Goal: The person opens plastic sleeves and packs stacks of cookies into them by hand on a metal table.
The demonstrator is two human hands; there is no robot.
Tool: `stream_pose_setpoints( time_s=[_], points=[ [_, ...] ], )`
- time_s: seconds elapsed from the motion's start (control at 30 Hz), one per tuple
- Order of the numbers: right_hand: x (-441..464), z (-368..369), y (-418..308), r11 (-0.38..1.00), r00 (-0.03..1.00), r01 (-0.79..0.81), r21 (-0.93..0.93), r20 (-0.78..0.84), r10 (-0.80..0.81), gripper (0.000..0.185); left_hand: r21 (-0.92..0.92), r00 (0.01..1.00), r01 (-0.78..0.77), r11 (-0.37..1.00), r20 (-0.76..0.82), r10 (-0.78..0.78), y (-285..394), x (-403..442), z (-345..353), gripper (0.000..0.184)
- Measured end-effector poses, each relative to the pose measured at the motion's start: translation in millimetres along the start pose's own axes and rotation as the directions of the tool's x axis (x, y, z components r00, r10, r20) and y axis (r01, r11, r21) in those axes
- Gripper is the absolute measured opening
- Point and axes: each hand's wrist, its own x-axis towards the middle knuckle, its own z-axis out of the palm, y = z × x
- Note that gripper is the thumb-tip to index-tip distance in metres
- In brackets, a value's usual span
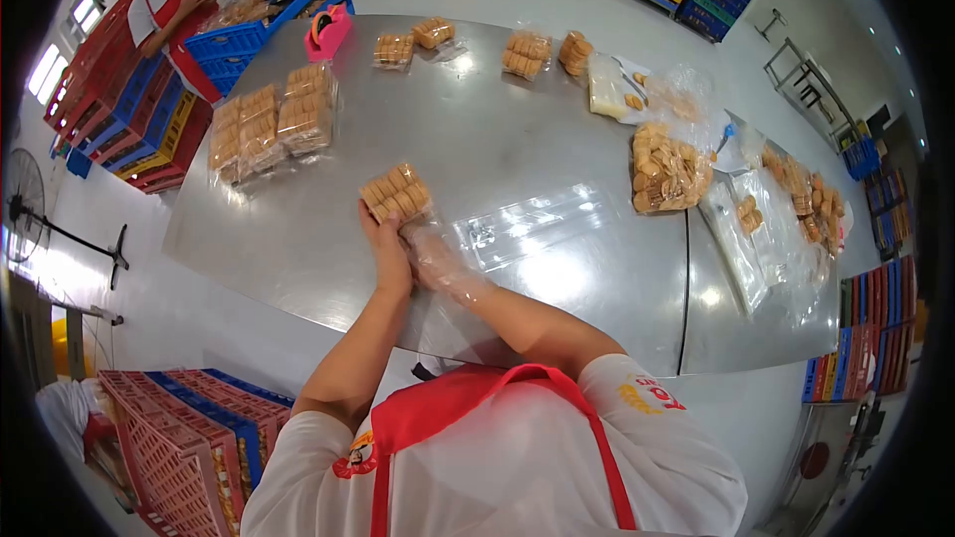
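My left hand (386, 246) is closed round the lower left side of a clear pack of round biscuits (395, 191), held above the steel table (328, 283). Beside it, my right hand (438, 261) wears a clear plastic glove or bag and sits just below the pack's lower right corner; its fingers are partly hidden by glare and plastic. Flat clear bags (532, 224) lie on the table to the right of my hands. Stacked biscuit packs (261, 129) rest at the table's left side.
A pink tape dispenser (327, 33) and a blue crate (269, 25) stand at the back left, near a co-worker (174, 10). Small packs (525, 52) sit along the far edge. A large biscuit bag (667, 171) and plastic sheets (741, 239) are on the right.
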Motion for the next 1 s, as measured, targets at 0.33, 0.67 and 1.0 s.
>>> stream_pose_setpoints(
  time_s=[0.33,0.67,1.0],
  points=[
    [-245.7,-100.1,-47.5,0.793,0.898,-0.042,-0.608,-0.37,-0.237,0.015,0.423,0.822,-0.564,0.709,0.374,0.43,67.9,49.7,48.6,0.057],
    [-236.5,-152.6,-51.9,0.952,0.619,-0.024,-0.304,-0.753,-0.224,0.008,0.819,0.903,-0.428,0.383,0.367,0.224,-87.6,253.2,294.4,0.093],
    [-237.7,-170.0,-52.4,0.872,0.618,0.043,-0.488,-0.673,-0.407,0.01,0.979,0.972,-0.202,0.009,0.199,0.123,-163.5,285.5,319.0,0.114]
  ],
)
